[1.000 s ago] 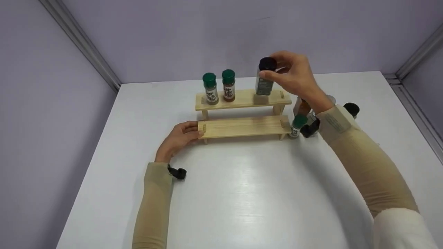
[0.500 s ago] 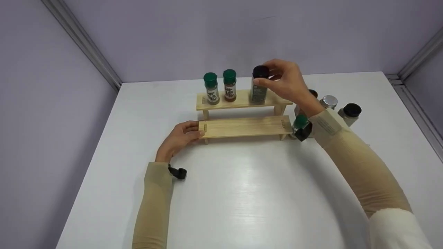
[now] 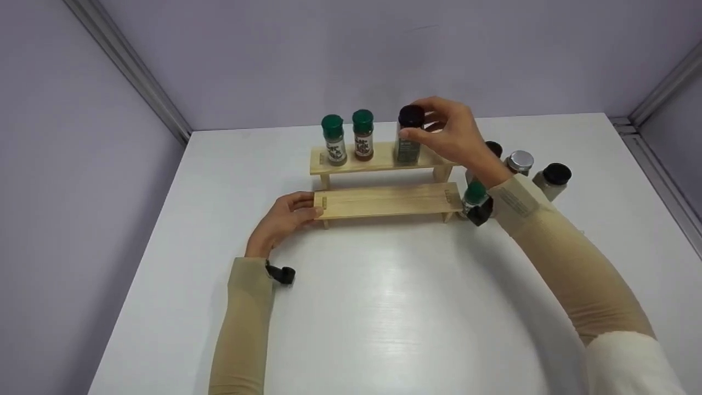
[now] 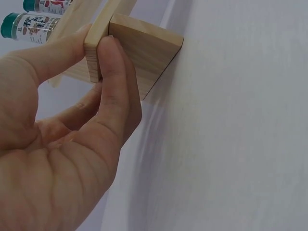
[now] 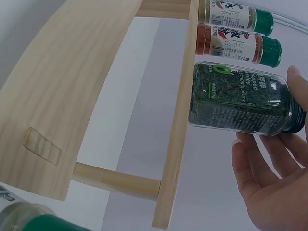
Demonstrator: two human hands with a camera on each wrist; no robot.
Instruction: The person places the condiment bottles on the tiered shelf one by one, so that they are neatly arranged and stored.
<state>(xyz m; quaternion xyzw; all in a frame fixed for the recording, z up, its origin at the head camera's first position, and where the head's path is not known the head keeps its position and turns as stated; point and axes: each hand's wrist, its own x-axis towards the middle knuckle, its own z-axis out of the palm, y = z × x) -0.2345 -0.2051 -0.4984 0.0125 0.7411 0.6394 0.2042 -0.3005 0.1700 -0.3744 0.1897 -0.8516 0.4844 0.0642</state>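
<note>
With thumb and fingers, my right hand point(image 3: 455, 131) holds a glass jar of dried parsley point(image 5: 236, 98) near its black cap. The jar stands upright, its base at the upper shelf point(image 3: 384, 164) of a two-tier wooden rack, right of two green-capped spice bottles, one with red-brown contents point(image 3: 363, 140) and one paler point(image 3: 334, 145). At the rack's left end, my left hand point(image 3: 278, 222) pinches the edge of the lower shelf point(image 3: 384, 202), thumb on top and fingers beneath, as the left wrist view shows. Nothing stands on that lower shelf.
Right of the rack, partly behind my right forearm, are a green-capped bottle point(image 3: 474, 195), a silver-lidded jar point(image 3: 520, 161) and a black-capped jar point(image 3: 554, 178). Another dark cap point(image 3: 494, 148) shows beside my wrist. A wall point(image 3: 274, 60) rises behind the white table point(image 3: 362, 318).
My right hand has brought the parsley jar down and to the left, from above the upper shelf to its surface. My left hand has stayed on the lower shelf's end.
</note>
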